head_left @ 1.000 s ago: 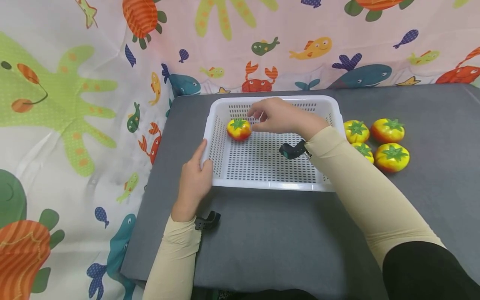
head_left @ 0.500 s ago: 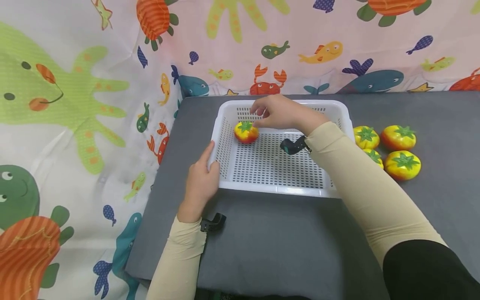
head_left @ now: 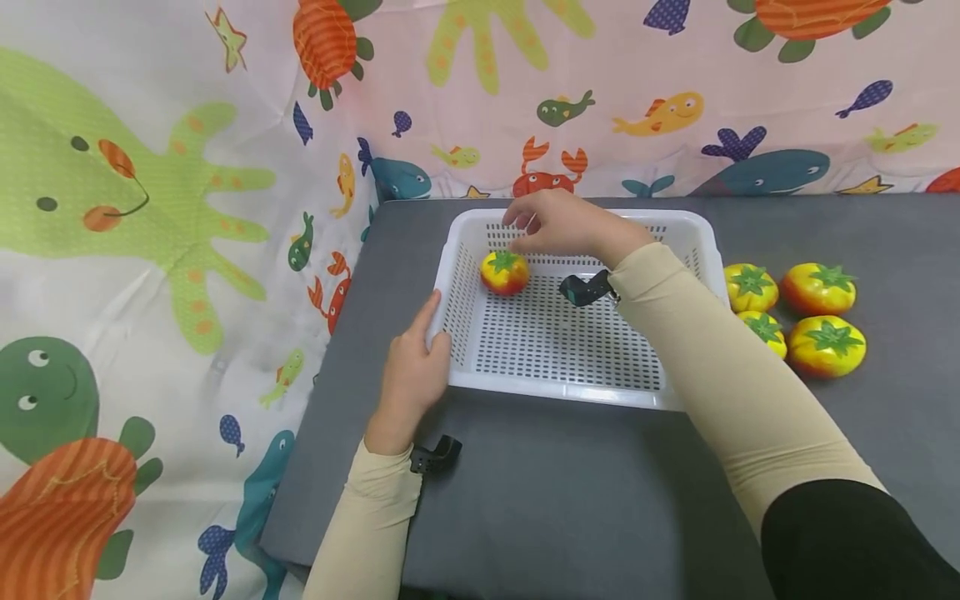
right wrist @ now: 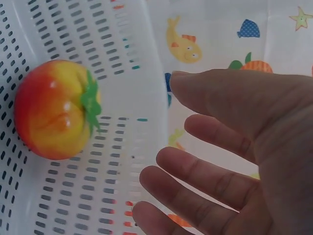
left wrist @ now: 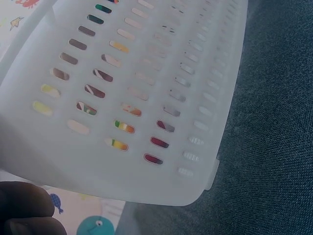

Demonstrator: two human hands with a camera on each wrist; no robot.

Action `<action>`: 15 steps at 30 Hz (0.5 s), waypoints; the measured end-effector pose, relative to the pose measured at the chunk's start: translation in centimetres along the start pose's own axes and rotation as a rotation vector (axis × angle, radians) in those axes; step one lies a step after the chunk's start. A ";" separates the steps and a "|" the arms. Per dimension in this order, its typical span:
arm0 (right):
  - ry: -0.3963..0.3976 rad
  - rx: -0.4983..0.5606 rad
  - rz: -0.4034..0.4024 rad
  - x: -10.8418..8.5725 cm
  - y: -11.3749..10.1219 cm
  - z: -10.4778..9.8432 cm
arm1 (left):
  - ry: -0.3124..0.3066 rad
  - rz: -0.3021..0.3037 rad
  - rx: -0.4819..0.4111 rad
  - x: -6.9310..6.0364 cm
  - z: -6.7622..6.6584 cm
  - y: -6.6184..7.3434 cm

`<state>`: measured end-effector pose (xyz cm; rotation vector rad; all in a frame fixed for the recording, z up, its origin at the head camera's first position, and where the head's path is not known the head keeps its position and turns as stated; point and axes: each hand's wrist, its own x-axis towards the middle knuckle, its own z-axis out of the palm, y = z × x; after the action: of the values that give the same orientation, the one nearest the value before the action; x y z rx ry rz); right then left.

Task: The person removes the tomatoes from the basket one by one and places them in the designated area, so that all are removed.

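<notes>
In the head view, a white perforated plastic basket (head_left: 570,396) lies on the grey table. One toy tomato (head_left: 505,273), red and yellow with a green leaf top, sits inside toward its left end. My left hand (head_left: 415,377) holds the basket's left rim near the front corner, the index finger along the outer side and the thumb over the edge. Above the basket hovers my right hand (head_left: 562,223), beside the tomato and holding nothing. The right wrist view shows its loose fingers (right wrist: 195,181) apart from the tomato (right wrist: 57,110).
Several more toy tomatoes (head_left: 827,346) stand grouped on the table right of the basket, one partly hidden by the right sleeve (head_left: 720,375). A curtain (head_left: 480,125) printed with sea animals hangs behind and to the left of the table (head_left: 540,492).
The head view has shifted, so basket and tomatoes appear farther right and lower. My right hand has moved slightly left and back relative to the basket. The left hand keeps its place on the rim.
</notes>
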<state>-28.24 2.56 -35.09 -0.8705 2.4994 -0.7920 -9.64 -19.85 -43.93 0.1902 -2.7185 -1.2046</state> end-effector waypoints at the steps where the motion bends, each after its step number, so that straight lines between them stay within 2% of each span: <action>1: -0.004 0.003 0.001 0.1 0.2 0.1 | 0.001 0.002 -0.003 0.0 0.1 0.0; 9: -0.020 0.009 0.004 0.7 1.2 1.3 | -0.002 0.001 -0.006 -0.4 0.2 0.3; 15: -0.029 0.021 -0.003 1.2 1.7 1.7 | -0.004 0.009 -0.017 -0.2 0.0 0.5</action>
<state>-29.00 2.26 -37.58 -0.8726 2.4609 -0.7989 -9.52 -19.52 -43.59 0.1738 -2.7084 -1.2270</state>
